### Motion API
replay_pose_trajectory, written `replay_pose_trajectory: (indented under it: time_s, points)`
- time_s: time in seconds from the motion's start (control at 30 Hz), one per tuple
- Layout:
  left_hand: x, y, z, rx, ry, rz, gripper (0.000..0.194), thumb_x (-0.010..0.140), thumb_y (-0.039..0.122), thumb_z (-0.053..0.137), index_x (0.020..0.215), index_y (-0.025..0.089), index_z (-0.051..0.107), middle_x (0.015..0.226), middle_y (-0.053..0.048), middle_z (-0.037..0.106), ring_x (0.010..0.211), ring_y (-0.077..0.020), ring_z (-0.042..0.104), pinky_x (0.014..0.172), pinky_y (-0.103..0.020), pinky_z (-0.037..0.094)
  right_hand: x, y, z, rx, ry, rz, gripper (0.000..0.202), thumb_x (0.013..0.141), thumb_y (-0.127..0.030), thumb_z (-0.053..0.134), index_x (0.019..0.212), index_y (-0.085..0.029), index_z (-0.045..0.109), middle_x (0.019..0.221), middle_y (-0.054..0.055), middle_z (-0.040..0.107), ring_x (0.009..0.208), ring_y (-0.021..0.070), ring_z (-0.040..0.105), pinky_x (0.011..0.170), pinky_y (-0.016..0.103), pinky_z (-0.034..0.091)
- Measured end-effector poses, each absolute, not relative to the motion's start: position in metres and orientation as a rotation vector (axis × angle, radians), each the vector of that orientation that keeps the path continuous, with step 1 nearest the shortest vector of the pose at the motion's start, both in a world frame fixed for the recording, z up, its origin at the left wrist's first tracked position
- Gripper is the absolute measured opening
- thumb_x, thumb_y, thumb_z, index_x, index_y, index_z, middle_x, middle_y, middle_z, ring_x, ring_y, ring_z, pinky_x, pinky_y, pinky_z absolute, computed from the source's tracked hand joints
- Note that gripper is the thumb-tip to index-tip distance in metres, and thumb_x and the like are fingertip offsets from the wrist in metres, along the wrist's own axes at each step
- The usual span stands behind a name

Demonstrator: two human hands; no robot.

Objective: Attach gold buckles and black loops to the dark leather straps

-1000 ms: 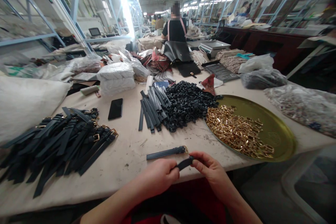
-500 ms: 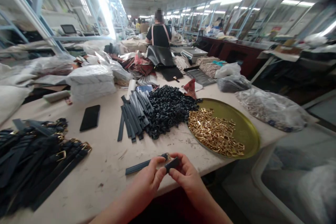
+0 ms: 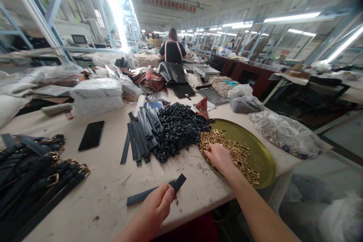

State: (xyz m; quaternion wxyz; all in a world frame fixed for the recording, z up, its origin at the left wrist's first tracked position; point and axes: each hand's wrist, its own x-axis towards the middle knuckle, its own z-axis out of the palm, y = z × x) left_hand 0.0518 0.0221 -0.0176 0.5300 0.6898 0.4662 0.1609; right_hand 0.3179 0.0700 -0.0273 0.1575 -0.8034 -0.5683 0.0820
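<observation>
My left hand (image 3: pixel 160 204) is closed on a dark strap (image 3: pixel 141 196) near the table's front edge, with strap ends sticking out on both sides of the fingers. At the near left rim of a round gold tray (image 3: pixel 263 159), my right hand (image 3: pixel 219 155) reaches in with fingertips pressed together among gold buckles (image 3: pixel 244 160); whether a buckle is between them is hidden. A heap of small black loops (image 3: pixel 181 128) lies left of the tray, beside a stack of flat dark strips (image 3: pixel 138 136).
Buckled straps (image 3: pixel 31 185) are piled at left, near a black phone (image 3: pixel 91 135). Behind stand a wrapped bundle (image 3: pixel 98 96) and a black bag (image 3: pixel 172 73). A plastic bag (image 3: pixel 286 132) lies right; a person (image 3: pixel 172 49) sits beyond.
My right hand has left the strap and moved right to the buckles in the tray. My left hand still holds the strap, now slightly lower and to the left. The view has tilted up.
</observation>
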Motion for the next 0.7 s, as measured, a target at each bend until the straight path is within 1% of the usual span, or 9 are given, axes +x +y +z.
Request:
replay_pose_trajectory:
  time_s: [0.07, 0.27, 0.37, 0.43, 0.5, 0.57, 0.63, 0.7]
  points:
    - [0.05, 0.021, -0.02, 1.613, 1.09, 0.391, 0.034, 0.082, 0.049, 0.029, 0.067, 0.02, 0.04, 0.055, 0.005, 0.034, 0.049, -0.0098, 0.033, 0.045, -0.02, 0.026, 0.321, 0.077, -0.031, -2.336, -1.669, 0.279, 0.014, 0.071, -0.023, 0.054, 0.06, -0.018, 0.062, 0.072, 0.007, 0.065, 0.069, 0.018, 0.056, 0.059, 0.026, 0.033]
    - [0.047, 0.015, -0.021, 1.478, 1.035, 0.392, 0.034, 0.083, 0.049, 0.029, 0.07, 0.019, 0.038, 0.046, 0.008, 0.031, 0.04, -0.0073, 0.028, 0.042, -0.019, 0.022, 0.321, 0.075, -0.036, -2.339, -1.691, 0.392, 0.016, 0.071, -0.021, 0.051, 0.059, -0.017, 0.061, 0.066, 0.007, 0.065, 0.062, 0.016, 0.055, 0.053, 0.025, 0.027]
    - [0.048, 0.011, -0.017, 1.484, 1.015, 0.371, 0.032, 0.084, 0.046, 0.029, 0.07, 0.019, 0.038, 0.043, 0.009, 0.029, 0.038, -0.0069, 0.026, 0.041, -0.019, 0.021, 0.323, 0.073, -0.029, -2.276, -1.672, 0.472, 0.015, 0.067, -0.019, 0.052, 0.054, -0.016, 0.058, 0.061, 0.005, 0.063, 0.059, 0.0156, 0.053, 0.052, 0.025, 0.027]
    - [0.048, 0.01, -0.014, 1.503, 1.023, 0.376, 0.032, 0.085, 0.044, 0.028, 0.071, 0.018, 0.04, 0.042, 0.009, 0.03, 0.038, -0.0073, 0.027, 0.042, -0.019, 0.023, 0.318, 0.069, -0.021, -2.185, -1.675, 0.548, 0.014, 0.067, -0.018, 0.052, 0.054, -0.017, 0.057, 0.059, 0.004, 0.062, 0.058, 0.0149, 0.052, 0.053, 0.025, 0.029]
    - [0.046, 0.01, -0.012, 1.517, 1.057, 0.406, 0.03, 0.084, 0.042, 0.03, 0.074, 0.017, 0.043, 0.043, 0.008, 0.033, 0.04, -0.0078, 0.03, 0.043, -0.019, 0.024, 0.307, 0.061, -0.013, -2.06, -1.695, 0.641, 0.013, 0.069, -0.022, 0.051, 0.058, -0.017, 0.057, 0.061, 0.002, 0.061, 0.059, 0.0143, 0.052, 0.055, 0.024, 0.032]
    - [0.044, 0.013, -0.01, 1.556, 1.096, 0.465, 0.027, 0.082, 0.04, 0.037, 0.08, 0.015, 0.048, 0.051, 0.006, 0.041, 0.047, -0.0084, 0.037, 0.046, -0.019, 0.028, 0.286, 0.048, -0.007, -1.919, -1.727, 0.755, 0.016, 0.072, -0.028, 0.05, 0.064, -0.017, 0.057, 0.063, 0.0, 0.06, 0.06, 0.0134, 0.051, 0.055, 0.023, 0.035]
    - [0.042, 0.016, -0.007, 1.629, 1.131, 0.534, 0.024, 0.079, 0.036, 0.044, 0.086, 0.015, 0.052, 0.063, 0.003, 0.049, 0.058, -0.0098, 0.043, 0.054, -0.02, 0.033, 0.261, 0.034, -0.003, -1.716, -1.681, 0.981, 0.019, 0.073, -0.035, 0.052, 0.067, -0.017, 0.056, 0.062, -0.002, 0.058, 0.058, 0.0122, 0.049, 0.054, 0.023, 0.036]
    - [0.041, 0.019, -0.004, 1.688, 1.169, 0.555, 0.024, 0.076, 0.034, 0.048, 0.086, 0.014, 0.055, 0.069, 0.002, 0.052, 0.063, -0.0107, 0.045, 0.057, -0.02, 0.033, 0.235, 0.02, -0.001, -1.471, -1.528, 1.269, 0.02, 0.07, -0.038, 0.058, 0.068, -0.017, 0.056, 0.061, -0.003, 0.055, 0.057, 0.0113, 0.047, 0.055, 0.023, 0.036]
